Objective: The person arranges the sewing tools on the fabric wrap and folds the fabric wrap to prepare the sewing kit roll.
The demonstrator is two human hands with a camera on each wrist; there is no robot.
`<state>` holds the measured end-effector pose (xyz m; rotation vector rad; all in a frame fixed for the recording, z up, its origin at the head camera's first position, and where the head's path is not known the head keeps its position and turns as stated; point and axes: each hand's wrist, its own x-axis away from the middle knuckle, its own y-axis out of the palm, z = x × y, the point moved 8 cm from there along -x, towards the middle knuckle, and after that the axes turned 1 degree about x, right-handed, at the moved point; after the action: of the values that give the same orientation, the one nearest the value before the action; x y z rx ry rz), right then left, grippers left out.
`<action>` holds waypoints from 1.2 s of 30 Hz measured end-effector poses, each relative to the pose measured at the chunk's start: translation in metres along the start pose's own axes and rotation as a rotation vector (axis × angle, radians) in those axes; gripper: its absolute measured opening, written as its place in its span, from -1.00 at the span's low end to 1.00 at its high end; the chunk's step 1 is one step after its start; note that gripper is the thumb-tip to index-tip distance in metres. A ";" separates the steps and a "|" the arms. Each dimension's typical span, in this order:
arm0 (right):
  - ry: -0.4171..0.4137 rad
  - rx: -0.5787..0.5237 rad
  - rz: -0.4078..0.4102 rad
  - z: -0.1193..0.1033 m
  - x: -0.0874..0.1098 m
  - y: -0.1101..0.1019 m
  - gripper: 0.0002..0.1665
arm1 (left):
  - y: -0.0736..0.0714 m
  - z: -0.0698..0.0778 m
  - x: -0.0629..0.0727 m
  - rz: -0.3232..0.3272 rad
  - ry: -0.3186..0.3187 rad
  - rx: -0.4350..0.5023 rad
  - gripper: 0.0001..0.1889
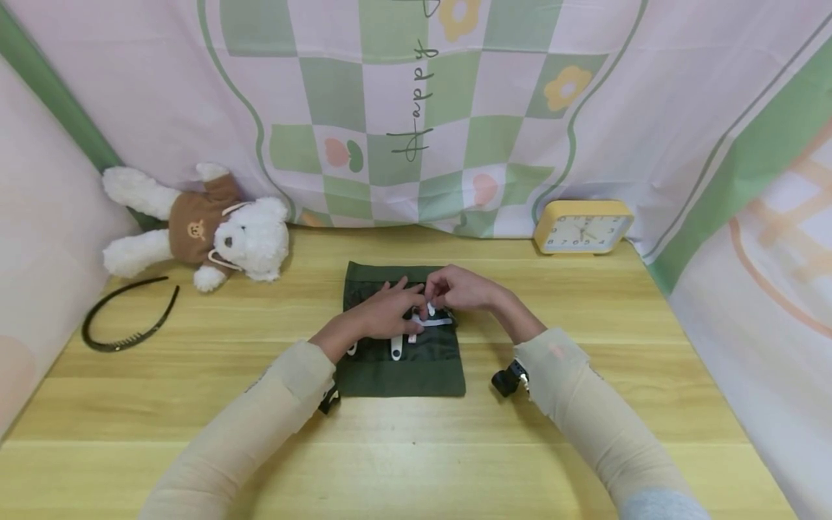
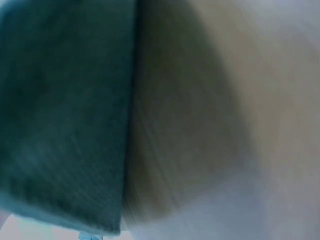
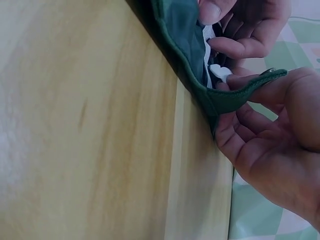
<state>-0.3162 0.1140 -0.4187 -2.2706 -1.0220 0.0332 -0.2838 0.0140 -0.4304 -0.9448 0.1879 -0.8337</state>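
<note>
A dark green fabric organizer lies spread on the table, with white-handled tools tucked in its dark middle. My left hand lies over it, thumb and forefinger on either side of a pocket's white edging. From the right, my right hand reaches in and pinches a small white rounded piece at that pocket's end. In the right wrist view a green corner flap with a metal snap crosses the right fingers. Only green fabric and tabletop show in the left wrist view.
A white plush dog in a brown top lies at the back left, with a black headband in front of it. At the back right stands a yellow clock. A patterned curtain hangs behind the wooden table.
</note>
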 end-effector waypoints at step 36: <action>0.016 -0.016 -0.068 0.002 0.001 0.003 -0.90 | -0.001 0.002 0.001 -0.016 0.005 0.018 -0.92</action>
<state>-0.3140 0.1135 -0.4218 -2.2453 -1.0939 -0.0212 -0.2824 0.0140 -0.4286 -0.9287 0.1775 -0.8509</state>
